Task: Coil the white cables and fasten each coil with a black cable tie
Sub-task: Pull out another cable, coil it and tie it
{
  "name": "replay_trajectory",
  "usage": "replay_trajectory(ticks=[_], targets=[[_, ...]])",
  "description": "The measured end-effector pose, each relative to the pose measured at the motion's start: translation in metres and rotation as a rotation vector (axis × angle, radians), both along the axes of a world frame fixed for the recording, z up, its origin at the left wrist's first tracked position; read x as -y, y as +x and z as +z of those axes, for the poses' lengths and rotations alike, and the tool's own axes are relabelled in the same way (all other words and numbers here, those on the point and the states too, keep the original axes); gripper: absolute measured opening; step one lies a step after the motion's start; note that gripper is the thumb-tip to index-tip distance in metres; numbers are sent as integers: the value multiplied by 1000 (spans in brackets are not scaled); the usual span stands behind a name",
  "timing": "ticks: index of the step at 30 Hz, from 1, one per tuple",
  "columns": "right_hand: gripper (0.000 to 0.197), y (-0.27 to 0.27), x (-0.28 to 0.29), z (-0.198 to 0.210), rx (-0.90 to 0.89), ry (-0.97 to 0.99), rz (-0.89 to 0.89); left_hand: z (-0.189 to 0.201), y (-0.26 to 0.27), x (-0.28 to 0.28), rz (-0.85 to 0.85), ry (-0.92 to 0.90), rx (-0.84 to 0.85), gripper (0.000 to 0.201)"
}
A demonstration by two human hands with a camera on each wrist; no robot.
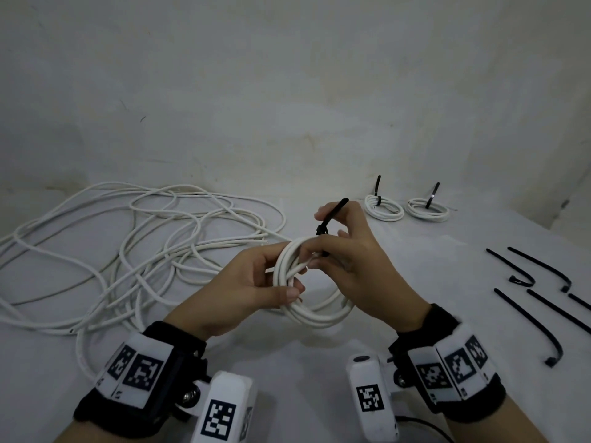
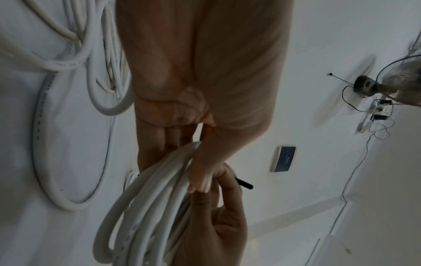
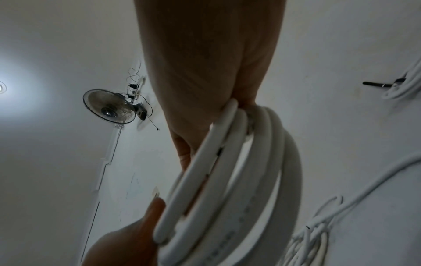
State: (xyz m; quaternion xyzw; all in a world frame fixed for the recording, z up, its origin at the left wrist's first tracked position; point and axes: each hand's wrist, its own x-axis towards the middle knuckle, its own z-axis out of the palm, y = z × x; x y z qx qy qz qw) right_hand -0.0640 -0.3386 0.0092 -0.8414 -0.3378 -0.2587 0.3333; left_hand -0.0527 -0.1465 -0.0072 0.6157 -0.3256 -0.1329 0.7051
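I find the head view dim and grey, evenly lit, with soft shadows and bowed edges. A ceiling lamp (image 3: 1, 88) flares at the right wrist view's left edge. In both wrist views the close forearms are blurred and underexposed.

White cables (image 1: 128, 251) — black ties (image 1: 531, 318)
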Motion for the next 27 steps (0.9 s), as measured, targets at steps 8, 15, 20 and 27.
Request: replay_trajectory(ticks=[8,15,20,27], targets=[[13,2,4,1,-32,-34,34,2,0,-5,-42,-43,-53,39],[19,-1,0,5,-21,288,44,-2,3,2,16,-119,15,46],[45,-2,-3,9,-502,699,113,-1,6,-3,74,-295,-29,36],[25,-4,-12,3,-361,471,3,-3,6,-2,235,3,32,77]])
